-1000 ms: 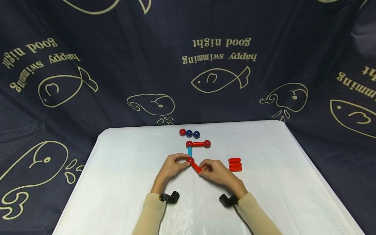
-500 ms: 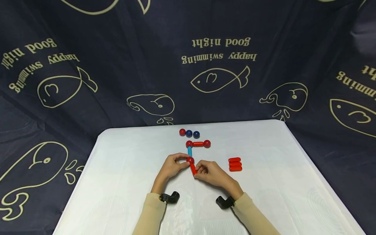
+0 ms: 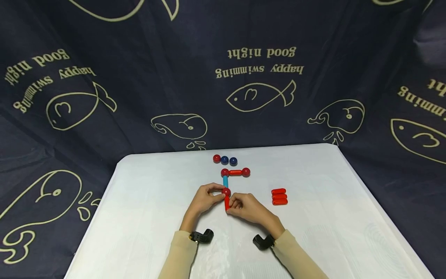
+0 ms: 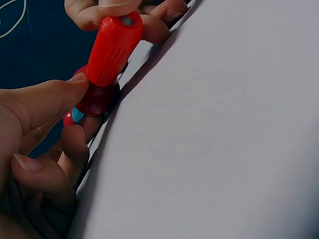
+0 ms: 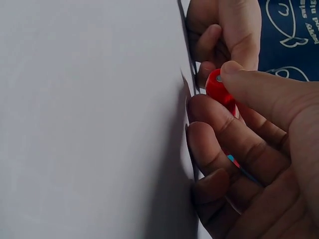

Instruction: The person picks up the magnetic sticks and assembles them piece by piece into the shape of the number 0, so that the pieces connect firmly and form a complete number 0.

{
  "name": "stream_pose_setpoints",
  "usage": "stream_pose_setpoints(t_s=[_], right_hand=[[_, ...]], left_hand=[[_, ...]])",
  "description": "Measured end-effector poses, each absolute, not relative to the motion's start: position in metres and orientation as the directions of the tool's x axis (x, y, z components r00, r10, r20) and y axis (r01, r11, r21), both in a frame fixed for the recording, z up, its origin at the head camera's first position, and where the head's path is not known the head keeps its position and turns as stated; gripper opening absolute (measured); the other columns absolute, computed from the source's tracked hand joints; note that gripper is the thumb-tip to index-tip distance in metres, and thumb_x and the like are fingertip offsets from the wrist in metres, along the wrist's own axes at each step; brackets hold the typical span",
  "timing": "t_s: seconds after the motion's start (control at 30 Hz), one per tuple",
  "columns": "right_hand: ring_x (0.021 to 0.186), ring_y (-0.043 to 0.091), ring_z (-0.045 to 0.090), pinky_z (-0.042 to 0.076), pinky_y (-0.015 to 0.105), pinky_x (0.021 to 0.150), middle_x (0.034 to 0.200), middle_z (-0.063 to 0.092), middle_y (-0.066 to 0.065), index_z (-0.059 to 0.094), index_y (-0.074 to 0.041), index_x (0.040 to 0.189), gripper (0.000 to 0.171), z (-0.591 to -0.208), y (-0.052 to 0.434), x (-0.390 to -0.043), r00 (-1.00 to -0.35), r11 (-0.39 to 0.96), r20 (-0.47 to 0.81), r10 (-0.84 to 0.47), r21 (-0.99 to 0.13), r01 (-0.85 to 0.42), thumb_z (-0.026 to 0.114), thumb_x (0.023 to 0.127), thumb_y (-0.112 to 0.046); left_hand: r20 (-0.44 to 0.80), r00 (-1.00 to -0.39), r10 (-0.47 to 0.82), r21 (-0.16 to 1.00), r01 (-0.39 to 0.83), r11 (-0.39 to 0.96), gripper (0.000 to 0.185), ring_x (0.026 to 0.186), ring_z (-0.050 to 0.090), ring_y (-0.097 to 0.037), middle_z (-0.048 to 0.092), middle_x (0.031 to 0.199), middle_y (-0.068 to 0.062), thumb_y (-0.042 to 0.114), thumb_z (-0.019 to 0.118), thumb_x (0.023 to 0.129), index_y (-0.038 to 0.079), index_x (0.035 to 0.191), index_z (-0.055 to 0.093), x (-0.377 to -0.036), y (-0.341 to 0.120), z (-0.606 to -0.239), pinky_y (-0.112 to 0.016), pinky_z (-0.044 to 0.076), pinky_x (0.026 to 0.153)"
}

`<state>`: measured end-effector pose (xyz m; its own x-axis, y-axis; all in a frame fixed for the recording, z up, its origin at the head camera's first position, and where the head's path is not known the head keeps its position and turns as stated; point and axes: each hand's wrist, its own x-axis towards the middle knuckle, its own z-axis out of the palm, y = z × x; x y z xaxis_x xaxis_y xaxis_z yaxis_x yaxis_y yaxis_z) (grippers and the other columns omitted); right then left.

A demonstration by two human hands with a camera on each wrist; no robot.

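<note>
My left hand (image 3: 204, 200) pinches a red ball (image 3: 226, 192) between thumb and fingers. A red magnetic rod (image 3: 227, 204), with a silver metal disc in its end, sits against that ball and points toward me. The thumb and fingertips of my right hand (image 3: 250, 208) grip its near end. From the far side of the held ball, a light blue rod (image 3: 225, 181) runs back to another red ball (image 3: 224, 173). A second red rod (image 3: 235, 173) lies from there to a red ball at the right (image 3: 246, 172). In the left wrist view the gripped red rod (image 4: 113, 52) shows large.
Three red rods (image 3: 279, 197) lie side by side to the right of my right hand. Behind the joined pieces, a loose red ball (image 3: 216, 158) and two dark blue balls (image 3: 229, 161) form a row on the white table (image 3: 150, 217). A dark printed cloth (image 3: 223, 128) hangs beyond.
My right hand has swung the near end of the gripped red rod leftward, so it went from slanting right to nearly in line with the blue rod. The left hand has stayed at the ball.
</note>
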<state>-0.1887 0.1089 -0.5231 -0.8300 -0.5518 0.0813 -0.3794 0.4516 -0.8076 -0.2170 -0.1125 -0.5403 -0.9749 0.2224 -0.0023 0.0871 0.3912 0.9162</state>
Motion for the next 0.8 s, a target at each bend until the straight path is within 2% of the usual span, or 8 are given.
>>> stream_pose_setpoints(t_s=[0.17, 0.2, 0.3, 0.43, 0.8], right_hand=[[0.072, 0.003, 0.062, 0.055, 0.021, 0.068, 0.079, 0.067, -0.011, 0.068, -0.019, 0.090, 0.014, -0.523, 0.109, -0.188, -0.826, 0.456, 0.077, -0.558, -0.804, -0.383, 0.082, 0.090, -0.021], [0.072, 0.003, 0.062, 0.055, 0.021, 0.068, 0.080, 0.067, -0.011, 0.068, -0.019, 0.090, 0.013, -0.523, 0.109, -0.188, -0.826, 0.456, 0.077, -0.559, -0.803, -0.384, 0.081, 0.090, -0.021], [0.073, 0.003, 0.062, 0.055, 0.021, 0.069, 0.080, 0.067, -0.011, 0.068, -0.018, 0.091, 0.013, -0.522, 0.109, -0.188, -0.825, 0.457, 0.079, -0.559, -0.802, -0.386, 0.081, 0.091, -0.020], [0.073, 0.003, 0.061, 0.055, 0.021, 0.070, 0.081, 0.066, -0.010, 0.068, -0.017, 0.092, 0.013, -0.521, 0.109, -0.186, -0.824, 0.458, 0.076, -0.561, -0.801, -0.386, 0.081, 0.091, -0.020], [0.077, 0.005, 0.060, 0.054, 0.021, 0.071, 0.086, 0.068, -0.008, 0.072, -0.011, 0.103, 0.018, -0.512, 0.127, -0.190, -0.828, 0.520, 0.084, -0.554, -0.742, -0.423, 0.080, 0.091, -0.022]], left_hand=[[0.013, -0.972, 0.236, 0.925, 0.101, 0.367, 0.024, 0.097, 0.058, -0.013, 0.075, 0.118, -0.003, 0.019, 0.080, 0.090, 0.017, 0.113, 0.078, -0.217, -0.110, -0.542, -0.026, 0.048, 0.077], [0.015, -0.972, 0.236, 0.926, 0.102, 0.363, 0.023, 0.096, 0.058, -0.015, 0.075, 0.119, -0.003, 0.019, 0.080, 0.090, 0.016, 0.113, 0.078, -0.217, -0.110, -0.542, -0.027, 0.049, 0.075], [0.014, -0.973, 0.231, 0.928, 0.099, 0.360, 0.024, 0.079, 0.058, -0.013, 0.075, 0.117, -0.006, 0.019, 0.081, 0.090, 0.015, 0.113, 0.078, -0.216, -0.111, -0.541, -0.025, 0.047, 0.065], [-0.006, -0.976, 0.219, 0.925, 0.078, 0.372, 0.025, 0.057, 0.046, -0.009, 0.075, 0.115, -0.007, 0.019, 0.082, 0.088, 0.016, 0.113, 0.078, -0.215, -0.111, -0.542, -0.022, 0.040, 0.052], [0.001, -0.972, 0.237, 0.924, 0.092, 0.372, 0.026, 0.061, 0.049, -0.009, 0.074, 0.114, -0.007, 0.020, 0.080, 0.090, 0.014, 0.116, 0.077, -0.216, -0.112, -0.541, -0.022, 0.043, 0.054]])
